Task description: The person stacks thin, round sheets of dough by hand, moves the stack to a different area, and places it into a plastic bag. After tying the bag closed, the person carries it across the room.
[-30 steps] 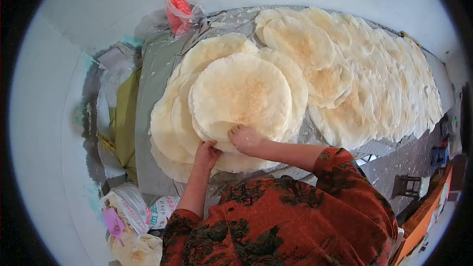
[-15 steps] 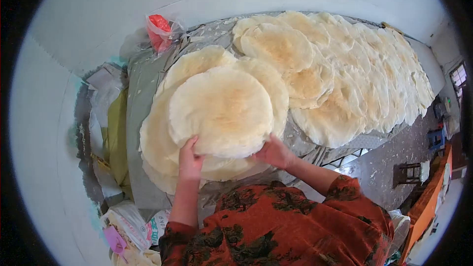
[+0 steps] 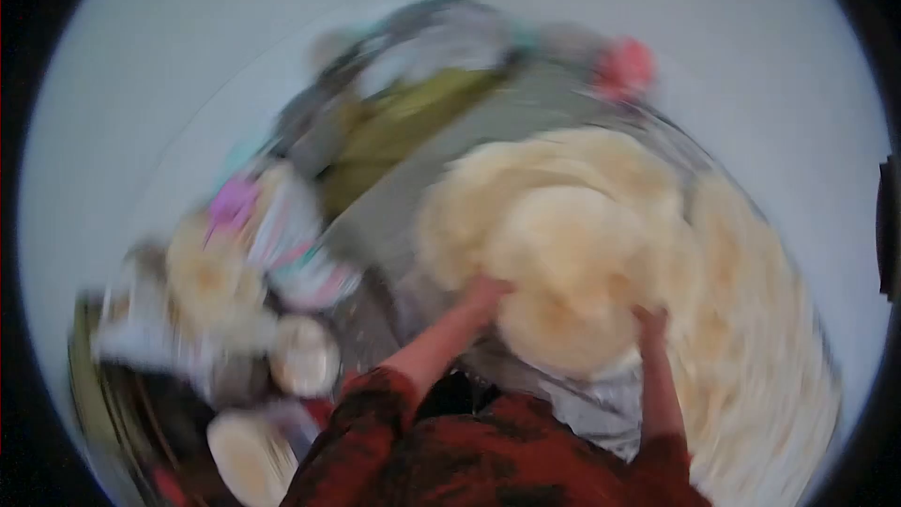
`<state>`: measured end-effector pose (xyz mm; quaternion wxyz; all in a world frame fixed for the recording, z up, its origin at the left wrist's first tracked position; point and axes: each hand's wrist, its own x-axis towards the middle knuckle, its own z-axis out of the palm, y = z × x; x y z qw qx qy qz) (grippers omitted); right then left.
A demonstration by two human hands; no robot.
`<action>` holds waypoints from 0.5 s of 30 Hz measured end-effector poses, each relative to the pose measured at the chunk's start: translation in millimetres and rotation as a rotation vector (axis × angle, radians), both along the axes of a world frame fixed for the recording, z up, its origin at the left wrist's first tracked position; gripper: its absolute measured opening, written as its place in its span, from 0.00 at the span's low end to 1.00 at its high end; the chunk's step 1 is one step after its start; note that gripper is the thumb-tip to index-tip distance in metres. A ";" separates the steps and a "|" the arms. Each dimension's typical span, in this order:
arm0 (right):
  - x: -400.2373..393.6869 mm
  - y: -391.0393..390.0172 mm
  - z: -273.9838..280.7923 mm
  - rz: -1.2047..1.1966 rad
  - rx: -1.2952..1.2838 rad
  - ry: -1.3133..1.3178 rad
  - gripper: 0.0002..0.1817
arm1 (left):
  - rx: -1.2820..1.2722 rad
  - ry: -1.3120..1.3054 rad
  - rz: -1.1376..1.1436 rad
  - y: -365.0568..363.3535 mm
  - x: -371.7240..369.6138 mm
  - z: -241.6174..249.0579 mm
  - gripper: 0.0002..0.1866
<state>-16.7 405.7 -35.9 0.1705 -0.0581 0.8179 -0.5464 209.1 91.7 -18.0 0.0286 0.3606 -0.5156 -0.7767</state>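
Note:
The view is smeared by motion. Between my two hands is a round, pale flatbread (image 3: 572, 319) with a browned middle; whether it is one sheet or a few is too blurred to tell. My left hand (image 3: 490, 299) grips its left edge, and my right hand (image 3: 649, 324) is at its right edge, fingers bent against it. Behind and beneath it, more large flatbreads (image 3: 469, 192) lie overlapping on the grey cover (image 3: 394, 216).
Many overlapping flatbreads (image 3: 751, 338) spread along the right. A red bag (image 3: 626, 69) sits at the back, near an olive cloth (image 3: 404, 127). Left are a pink item (image 3: 233, 205), a white printed sack (image 3: 291, 235), a round container (image 3: 305, 357) and a pale oval object (image 3: 246, 458).
The head view has swung left, bringing the left-side clutter into sight. My hands and the held flatbread are now right of centre, with the bread nearer my body.

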 end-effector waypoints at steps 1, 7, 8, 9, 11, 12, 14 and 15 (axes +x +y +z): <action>20.7 -12.2 36.1 0.034 -0.029 0.025 0.34 | -0.135 0.031 0.072 9.1 13.2 5.4 0.23; 150.2 -98.7 149.7 0.294 -0.301 0.007 0.34 | 0.112 0.416 0.569 20.3 181.7 64.8 0.29; 179.0 -116.9 151.0 0.376 -0.236 0.017 0.34 | 0.091 0.406 0.644 21.3 219.0 49.2 0.29; 198.9 -133.4 134.1 0.435 -0.231 0.010 0.34 | 0.067 0.400 0.711 24.6 257.5 37.2 0.29; 242.2 -180.7 80.0 0.723 -0.208 0.269 0.32 | 0.022 0.235 0.854 22.9 346.2 25.3 0.30; 287.8 -207.9 72.5 0.802 -0.232 0.099 0.30 | 0.053 0.215 0.938 25.4 396.2 16.8 0.29; 394.3 -266.8 54.4 0.998 -0.211 -0.058 0.26 | 0.066 0.317 1.148 34.8 502.3 -17.5 0.27; 446.2 -292.0 39.3 1.123 -0.160 -0.042 0.23 | -0.054 0.201 1.257 44.5 556.3 -26.9 0.26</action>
